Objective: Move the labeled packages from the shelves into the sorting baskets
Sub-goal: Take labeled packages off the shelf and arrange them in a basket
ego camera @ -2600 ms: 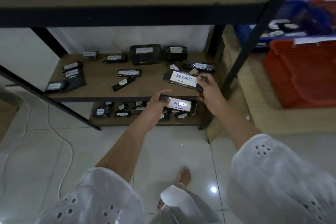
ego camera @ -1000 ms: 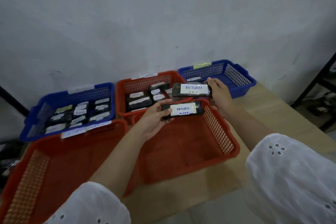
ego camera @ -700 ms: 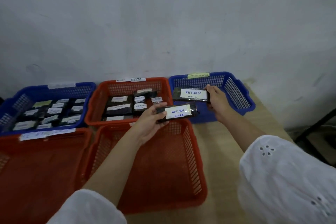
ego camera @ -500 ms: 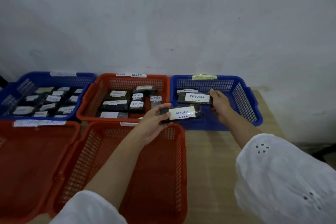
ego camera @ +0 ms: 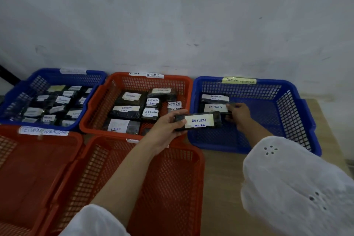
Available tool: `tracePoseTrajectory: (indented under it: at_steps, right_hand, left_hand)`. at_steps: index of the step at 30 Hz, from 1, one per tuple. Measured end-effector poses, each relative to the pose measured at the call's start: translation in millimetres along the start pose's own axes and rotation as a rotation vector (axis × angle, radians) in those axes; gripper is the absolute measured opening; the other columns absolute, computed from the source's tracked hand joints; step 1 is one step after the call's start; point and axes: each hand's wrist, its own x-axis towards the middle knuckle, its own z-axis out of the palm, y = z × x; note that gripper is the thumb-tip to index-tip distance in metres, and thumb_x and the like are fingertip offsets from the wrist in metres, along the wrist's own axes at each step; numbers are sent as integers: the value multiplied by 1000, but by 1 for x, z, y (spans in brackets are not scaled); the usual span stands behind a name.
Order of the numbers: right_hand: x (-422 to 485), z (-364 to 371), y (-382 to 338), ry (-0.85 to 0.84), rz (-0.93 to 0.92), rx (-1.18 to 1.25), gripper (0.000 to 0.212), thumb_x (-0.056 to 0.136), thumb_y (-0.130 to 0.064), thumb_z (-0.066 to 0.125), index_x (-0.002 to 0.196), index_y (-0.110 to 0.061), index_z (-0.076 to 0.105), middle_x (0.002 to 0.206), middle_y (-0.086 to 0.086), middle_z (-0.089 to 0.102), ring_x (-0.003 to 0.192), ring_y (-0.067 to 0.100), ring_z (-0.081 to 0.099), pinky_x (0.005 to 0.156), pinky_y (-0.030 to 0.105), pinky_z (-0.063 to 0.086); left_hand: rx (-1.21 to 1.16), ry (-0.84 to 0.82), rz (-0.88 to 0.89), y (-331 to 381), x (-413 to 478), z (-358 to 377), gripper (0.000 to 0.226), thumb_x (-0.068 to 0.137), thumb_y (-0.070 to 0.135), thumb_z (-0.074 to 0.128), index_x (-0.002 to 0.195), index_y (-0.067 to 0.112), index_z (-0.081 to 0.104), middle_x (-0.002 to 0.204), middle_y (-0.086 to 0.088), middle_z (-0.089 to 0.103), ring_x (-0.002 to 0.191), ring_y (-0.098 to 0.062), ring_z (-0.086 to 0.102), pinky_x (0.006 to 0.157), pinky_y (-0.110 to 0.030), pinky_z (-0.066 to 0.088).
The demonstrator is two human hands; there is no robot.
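My left hand (ego camera: 168, 123) grips a black package with a white RETURN label (ego camera: 199, 121), held above the left wall of the right blue basket (ego camera: 298, 113). My right hand (ego camera: 238, 114) reaches into that basket and holds the end of a second RETURN package (ego camera: 214, 108) low near the basket floor. Another labeled package (ego camera: 214, 97) lies just behind it. A yellow tag on the basket's back rim reads RETURN OVERDUE.
A red basket (ego camera: 95, 109) with several labeled packages stands in the middle of the back row, and a blue basket (ego camera: 23, 90) with several more at the left. Two red baskets (ego camera: 172, 188) (ego camera: 28, 168) sit in front. All stand on a wooden table (ego camera: 222, 188) against a white wall.
I turned from the shelves to the baskets carrying both packages. Over the last second my right hand lowered its package into the right blue basket; my left hand followed toward it.
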Motion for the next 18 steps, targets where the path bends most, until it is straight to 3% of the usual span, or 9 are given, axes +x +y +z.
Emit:
tracePoseTrajectory:
  at_steps: [2, 4, 8, 10, 12, 15, 18]
  right_hand:
    - [6, 0, 1, 24, 27, 19, 32, 94, -1, 53, 124, 5, 46, 130, 28, 50, 101, 38, 59, 76, 37, 54]
    - [9, 0, 2, 16, 67, -28, 38, 91, 6, 54, 128, 10, 44, 129, 29, 51, 111, 43, 56, 86, 41, 51]
    - [10, -3, 6, -64, 109, -117, 28, 91, -5, 60, 117, 5, 53, 121, 26, 58, 84, 30, 60, 56, 31, 47]
    - [8, -10, 4, -86, 65, -170, 24, 92, -19, 61, 110, -3, 56, 121, 20, 59, 87, 25, 56, 57, 28, 43]
    - [-2, -20, -3, -104, 5, -218, 35, 95, -35, 55, 117, -8, 54, 119, 10, 58, 93, 23, 54, 64, 30, 42]
    - [-20, -41, -14, -360, -23, -210, 46, 95, -52, 43, 118, -16, 59, 108, 3, 63, 85, 16, 56, 65, 28, 39]
    - [-32, -57, -12, -616, -5, -240, 32, 93, -39, 52, 115, -16, 60, 103, 2, 67, 78, 15, 64, 65, 27, 43]
  left_hand:
    - [36, -15, -2, 0, 6, 2, 26, 93, -2, 49, 111, 14, 59, 108, -6, 61, 95, -15, 62, 76, -22, 56]
    - [73, -20, 2, 1, 12, 5, 26, 93, -1, 50, 113, 13, 59, 108, -4, 61, 95, -14, 62, 77, -22, 56]
    - [149, -14, 12, 4, 21, 13, 28, 92, 0, 53, 117, 10, 58, 106, -2, 59, 93, -13, 61, 75, -23, 57]
    - [229, -4, 33, 3, 26, 18, 31, 92, -1, 53, 121, 8, 55, 106, -1, 57, 94, -14, 60, 76, -24, 57]
    - [269, 27, 65, -1, 31, 23, 33, 92, -1, 53, 124, 6, 54, 107, -1, 55, 96, -16, 59, 75, -24, 57]
    - [248, 82, 87, -6, 35, 31, 32, 92, -1, 53, 123, 4, 52, 108, -2, 54, 101, -18, 56, 72, -23, 57]
    - [294, 105, 101, -10, 37, 41, 31, 92, -1, 53, 122, 5, 53, 115, -6, 53, 102, -18, 54, 70, -22, 56]
